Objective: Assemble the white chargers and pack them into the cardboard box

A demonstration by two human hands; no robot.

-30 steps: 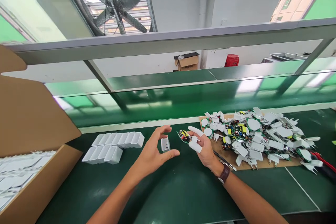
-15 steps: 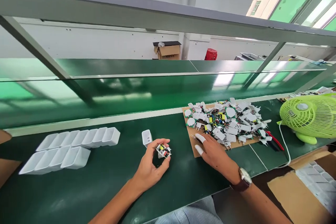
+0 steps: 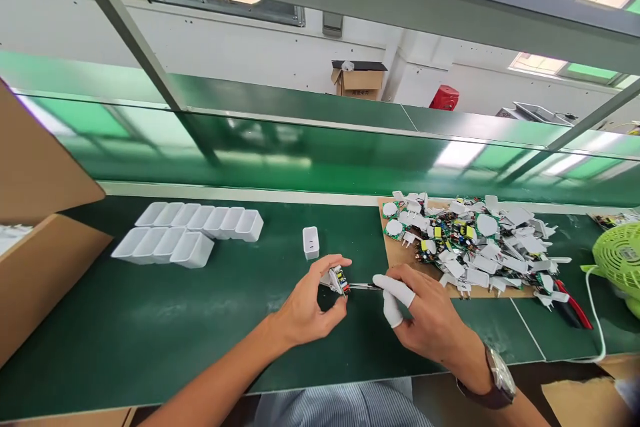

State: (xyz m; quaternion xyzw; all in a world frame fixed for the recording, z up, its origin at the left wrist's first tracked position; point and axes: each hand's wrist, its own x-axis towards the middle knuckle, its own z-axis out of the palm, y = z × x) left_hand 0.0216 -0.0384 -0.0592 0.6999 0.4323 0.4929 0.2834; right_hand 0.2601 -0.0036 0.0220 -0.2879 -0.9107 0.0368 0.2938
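Note:
My left hand [image 3: 313, 303] is closed on a small charger circuit board [image 3: 340, 279] with yellow, red and black parts and a white plastic piece attached. White finger cots cover the thumb and forefinger of my right hand [image 3: 420, 300]. That hand grips thin metal tweezers [image 3: 364, 286], whose tips point left and meet the board's edge; the exact contact is too small to tell. Just beyond my left hand, a white charger case [image 3: 311, 242] stands on the green table [image 3: 240, 327].
Two rows of white open cases [image 3: 192, 250] stand at left. At right, cardboard [image 3: 395, 251] bears a heap of circuit boards with white plastic parts [image 3: 480, 240]. Red-handled pliers [image 3: 575, 307] and a green fan [image 3: 620, 257] are farther right. An open carton [image 3: 50, 280] borders the left side.
My right hand has left the edge of the cardboard, bringing the tweezers left to the circuit board in my left hand. The camera view has shifted.

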